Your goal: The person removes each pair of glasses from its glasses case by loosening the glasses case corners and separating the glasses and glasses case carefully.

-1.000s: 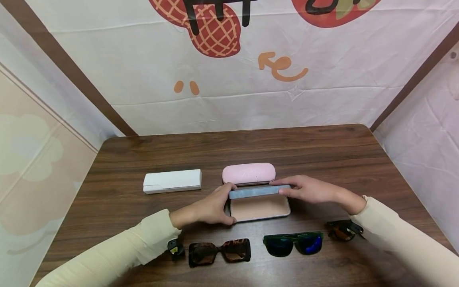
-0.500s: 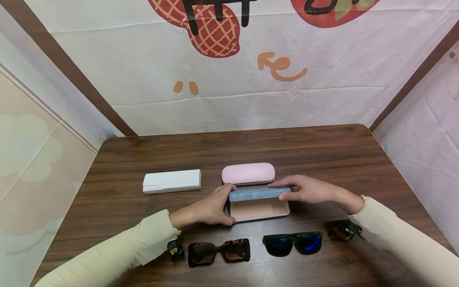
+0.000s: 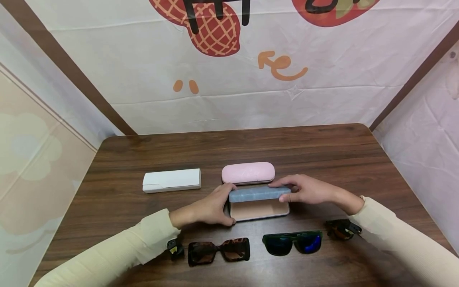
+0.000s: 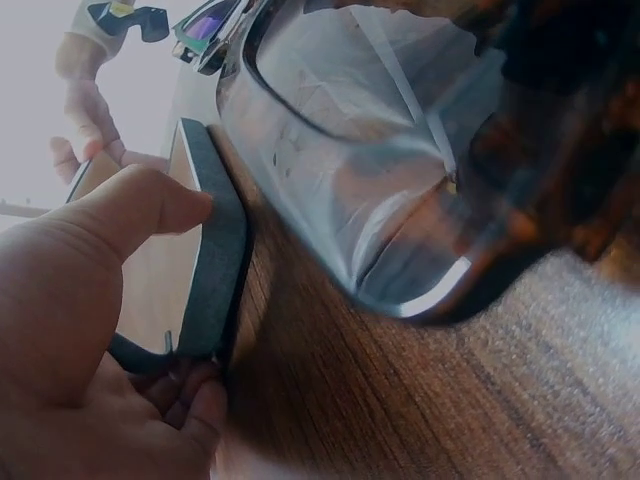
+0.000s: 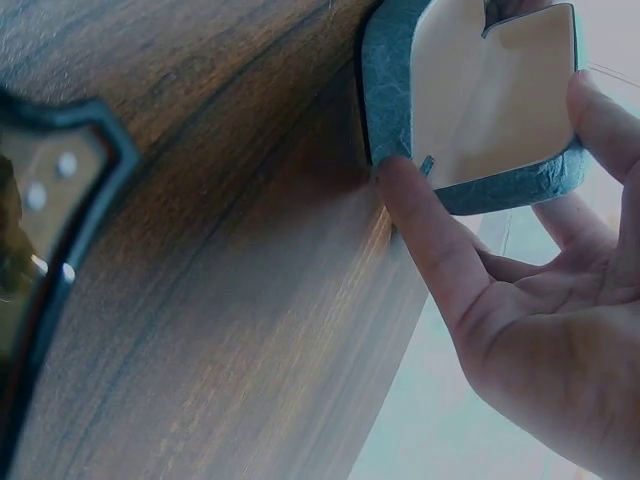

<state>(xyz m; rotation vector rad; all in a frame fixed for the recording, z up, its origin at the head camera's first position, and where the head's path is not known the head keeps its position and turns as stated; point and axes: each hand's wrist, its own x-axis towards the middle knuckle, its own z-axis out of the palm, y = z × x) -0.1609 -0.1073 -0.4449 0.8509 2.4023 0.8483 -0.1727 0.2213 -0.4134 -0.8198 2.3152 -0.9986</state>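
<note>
A blue-grey glasses case (image 3: 255, 195) lies in the middle of the table, its lid partly raised and its beige inside (image 3: 259, 211) bare. My left hand (image 3: 214, 206) grips the left end, thumb on the front edge and fingers at the back; in the left wrist view the thumb presses the dark side wall (image 4: 226, 240). At the right end, my right hand (image 3: 309, 189) holds the lid, thumb at its front edge and fingers behind. The right wrist view shows one fingertip at the lower corner of the case (image 5: 388, 90).
A pink glasses case (image 3: 248, 173) sits right behind the blue-grey one, and a white case (image 3: 172, 180) stands at left. In front lie tortoiseshell sunglasses (image 3: 219, 252) and green-framed sunglasses (image 3: 292, 243). More dark glasses (image 3: 342, 230) lie by the right sleeve.
The lid of the blue-grey glasses case has tipped slightly forward and down over the base. Both hands keep nearly the same places.
</note>
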